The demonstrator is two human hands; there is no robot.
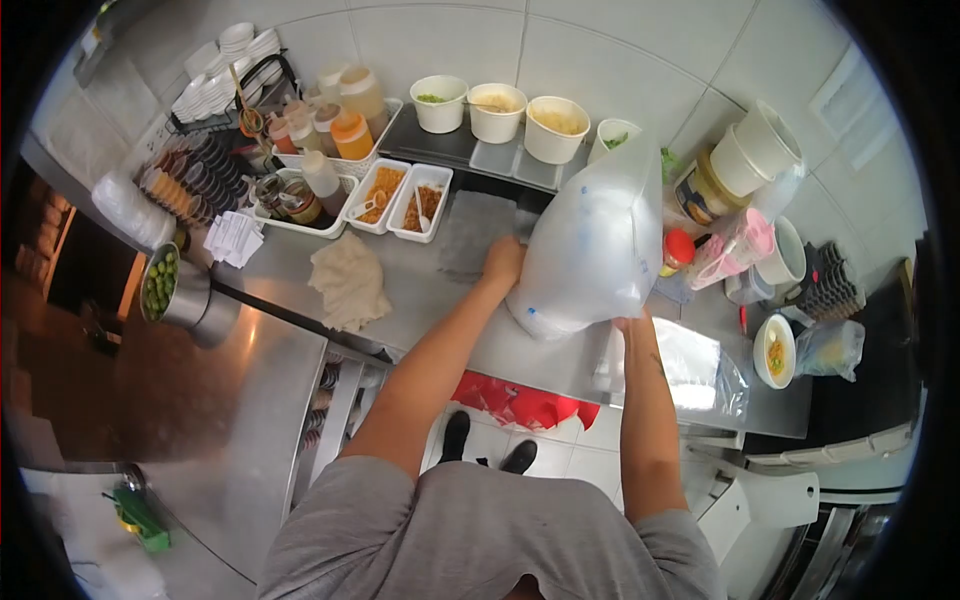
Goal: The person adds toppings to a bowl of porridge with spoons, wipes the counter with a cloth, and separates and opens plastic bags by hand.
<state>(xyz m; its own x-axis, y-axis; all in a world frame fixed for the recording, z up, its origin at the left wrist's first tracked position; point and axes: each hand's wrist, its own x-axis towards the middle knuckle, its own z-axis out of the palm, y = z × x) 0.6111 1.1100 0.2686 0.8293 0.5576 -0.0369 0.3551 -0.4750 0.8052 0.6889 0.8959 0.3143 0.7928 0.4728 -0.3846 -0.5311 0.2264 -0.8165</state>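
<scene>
The left hand [505, 262] gripped the plastic bag [595, 240] by its left side, above the worktop [415, 272]; the right hand [631, 322] met its near edge (grip hidden). Handling it apparently called for steadiness.

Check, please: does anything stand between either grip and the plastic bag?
Nothing visible does: the left hand is at the left side of the plastic bag, the half-hidden right hand at its lower right.

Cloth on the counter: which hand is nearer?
Left. The left hand, at the left of the plastic bag, is right of the cloth; the right hand, at the bag's bottom, is farther right.
</scene>
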